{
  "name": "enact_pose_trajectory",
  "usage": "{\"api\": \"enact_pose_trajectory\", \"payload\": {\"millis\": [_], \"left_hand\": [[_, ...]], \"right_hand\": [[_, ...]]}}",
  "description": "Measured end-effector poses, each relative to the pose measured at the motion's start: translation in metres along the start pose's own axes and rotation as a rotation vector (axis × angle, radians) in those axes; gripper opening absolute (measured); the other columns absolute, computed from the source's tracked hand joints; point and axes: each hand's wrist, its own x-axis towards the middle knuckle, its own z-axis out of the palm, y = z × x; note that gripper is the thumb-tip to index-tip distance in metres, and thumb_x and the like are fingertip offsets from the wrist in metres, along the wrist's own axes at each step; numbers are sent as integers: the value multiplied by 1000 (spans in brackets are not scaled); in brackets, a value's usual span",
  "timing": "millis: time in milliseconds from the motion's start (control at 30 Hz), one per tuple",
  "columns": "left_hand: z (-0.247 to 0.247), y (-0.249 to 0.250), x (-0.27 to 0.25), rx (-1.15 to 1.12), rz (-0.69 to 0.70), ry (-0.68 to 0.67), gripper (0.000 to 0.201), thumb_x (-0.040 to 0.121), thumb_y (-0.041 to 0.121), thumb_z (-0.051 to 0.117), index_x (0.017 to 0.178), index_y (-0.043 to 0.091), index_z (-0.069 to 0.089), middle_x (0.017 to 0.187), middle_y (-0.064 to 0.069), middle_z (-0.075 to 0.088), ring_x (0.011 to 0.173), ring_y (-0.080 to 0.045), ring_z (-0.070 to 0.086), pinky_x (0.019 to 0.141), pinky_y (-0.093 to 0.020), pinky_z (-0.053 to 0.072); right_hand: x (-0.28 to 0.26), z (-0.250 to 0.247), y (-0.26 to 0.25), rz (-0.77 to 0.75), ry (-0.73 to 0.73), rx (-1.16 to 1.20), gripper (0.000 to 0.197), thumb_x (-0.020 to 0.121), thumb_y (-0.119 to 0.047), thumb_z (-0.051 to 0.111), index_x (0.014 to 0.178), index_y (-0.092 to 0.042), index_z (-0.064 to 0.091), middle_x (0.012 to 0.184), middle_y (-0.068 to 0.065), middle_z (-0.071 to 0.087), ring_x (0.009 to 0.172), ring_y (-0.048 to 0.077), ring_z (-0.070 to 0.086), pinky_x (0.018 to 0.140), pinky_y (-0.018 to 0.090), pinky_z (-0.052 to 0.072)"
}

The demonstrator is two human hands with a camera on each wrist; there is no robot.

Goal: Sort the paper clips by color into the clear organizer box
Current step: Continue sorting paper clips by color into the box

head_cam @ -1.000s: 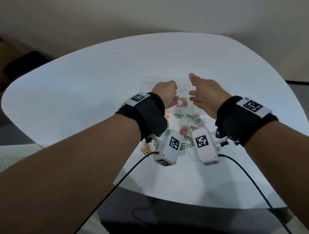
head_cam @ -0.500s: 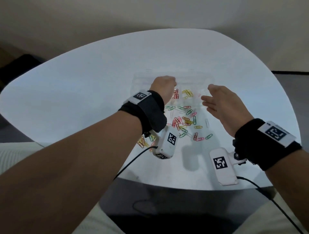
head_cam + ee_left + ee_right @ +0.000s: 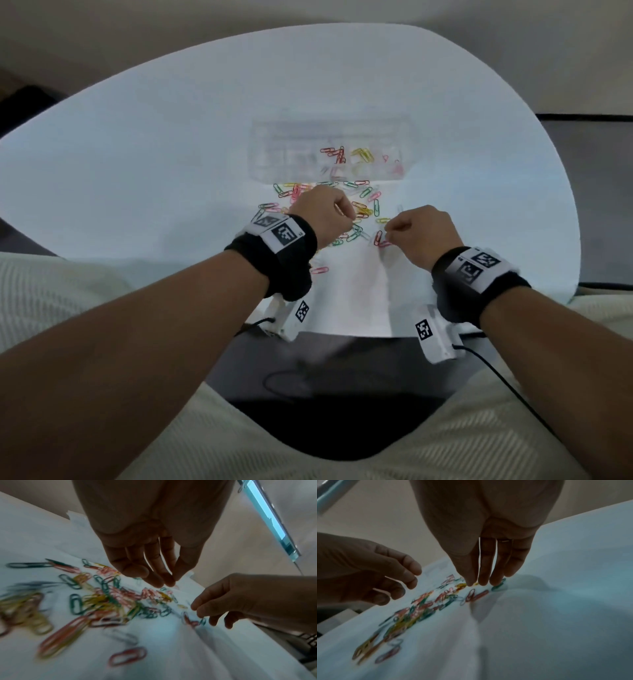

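Observation:
The clear organizer box point(image 3: 274, 154) lies on the white table beyond the hands, with red clips point(image 3: 334, 154), yellow clips point(image 3: 363, 156) and a few pink clips point(image 3: 394, 166) in separate compartments. A mixed pile of paper clips point(image 3: 363, 202) lies in front of it. My left hand point(image 3: 164, 581) hovers over the pile with its fingers hanging loosely and nothing in them. My right hand point(image 3: 481, 582) points straight down at the pile's right edge. Its fingertips point(image 3: 494, 582) touch the table by a yellow clip point(image 3: 461, 585) and a green clip point(image 3: 496, 587); red clips point(image 3: 479, 595) lie just in front.
The table point(image 3: 154, 154) is round and white, with its near edge point(image 3: 342, 334) just under my wrists. A single red clip point(image 3: 127, 655) lies apart toward me. Cables point(image 3: 284, 380) hang below the edge over my lap.
Both hands have drawn back from the organizer box to the loose pile. The right hand has come down and left until its fingertips touch clips; the left has pulled back and hovers.

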Motion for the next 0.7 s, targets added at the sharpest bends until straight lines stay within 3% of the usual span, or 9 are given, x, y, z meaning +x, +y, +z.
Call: {"api": "enact_pose_trajectory", "payload": {"millis": [133, 300, 500, 700], "left_hand": [[5, -22, -13, 163, -58, -27, 12, 77, 11, 63, 79, 21, 68, 71, 14, 56, 75, -12, 57, 68, -23, 46], [9, -39, -28, 379, -29, -136, 12, 79, 17, 68, 85, 26, 62, 84, 9, 59, 87, -15, 60, 77, -26, 49], [20, -42, -31, 501, 58, -191, 22, 84, 14, 61, 106, 20, 63, 103, 1, 62, 95, -18, 58, 72, -25, 41], [21, -48, -31, 604, 94, -212, 26, 88, 10, 55, 112, 16, 61, 114, -4, 61, 105, -24, 57, 80, -29, 46]], "right_hand": [[-2, 8, -1, -26, 12, -61, 17, 85, -19, 65, 100, -21, 74, 103, 2, 72, 101, 23, 63, 90, 33, 51], [-2, 5, -2, -1, -16, -193, 14, 83, -21, 70, 96, -22, 75, 101, 5, 72, 96, 27, 65, 81, 28, 50], [-11, 9, -4, 61, -45, -243, 5, 84, -26, 72, 85, -23, 76, 91, 7, 71, 80, 27, 63, 68, 27, 46], [-14, 17, -8, 92, -83, -299, 25, 80, -38, 71, 93, -17, 71, 94, 7, 69, 82, 27, 62, 70, 28, 46]]}}
